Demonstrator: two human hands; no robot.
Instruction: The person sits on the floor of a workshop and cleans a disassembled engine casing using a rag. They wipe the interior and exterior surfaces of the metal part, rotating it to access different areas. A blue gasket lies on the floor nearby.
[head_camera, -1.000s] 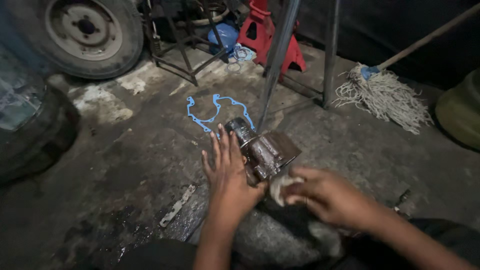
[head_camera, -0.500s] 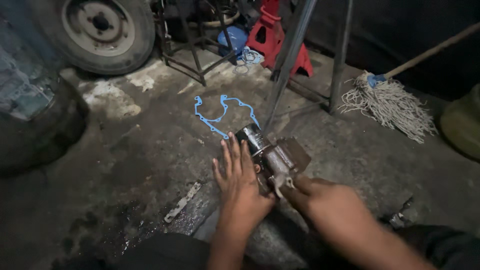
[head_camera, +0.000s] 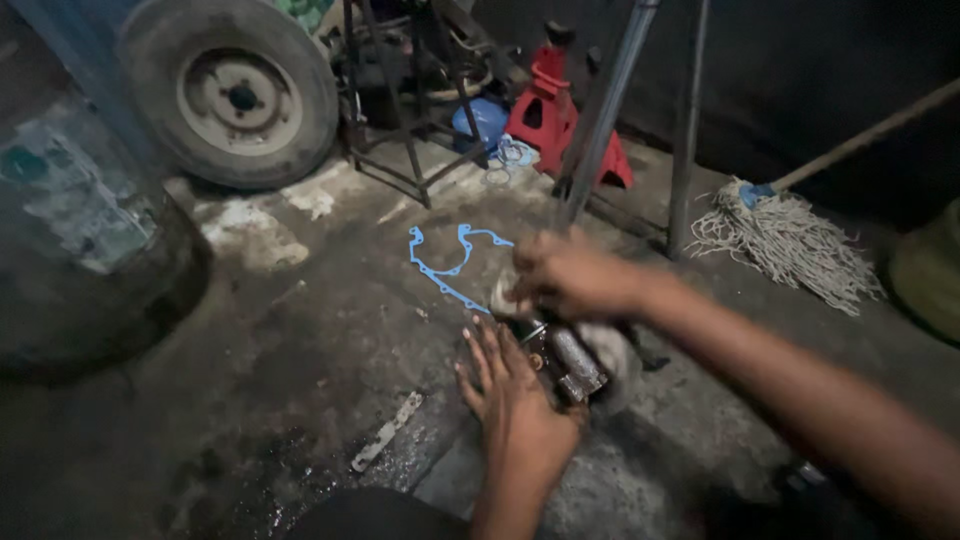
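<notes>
The left hand (head_camera: 515, 400) lies flat with its fingers spread against the near-left side of a greasy metal part (head_camera: 568, 362), steadying it on the floor (head_camera: 300, 340). The part sits between the two hands, its dark cylinder and ribbed housing showing just right of the left fingertips.

Just beyond it, the right hand (head_camera: 568, 272) is closed around a pale rag (head_camera: 508, 298) and pressed on the far-left end of the part; the hand is blurred, so how tightly it grips I cannot tell. The step in hand looks like wiping grime off the casing, with the far end now being worked. To my eye the next move calls for a firm brace from the left palm, since the rounded part could roll under a hard rub, and for a turn of the part to reach its hidden faces.

Near-left of the left hand a flat metal strip (head_camera: 387, 432) lies in a wet, oily patch. Just left of the right hand a blue gasket (head_camera: 446, 268) lies on the concrete. Beyond the right hand stand two steel poles (head_camera: 610, 105) and a red jack stand (head_camera: 548, 110); far left is a wheel (head_camera: 238, 92), and far right a mop (head_camera: 780, 235).
</notes>
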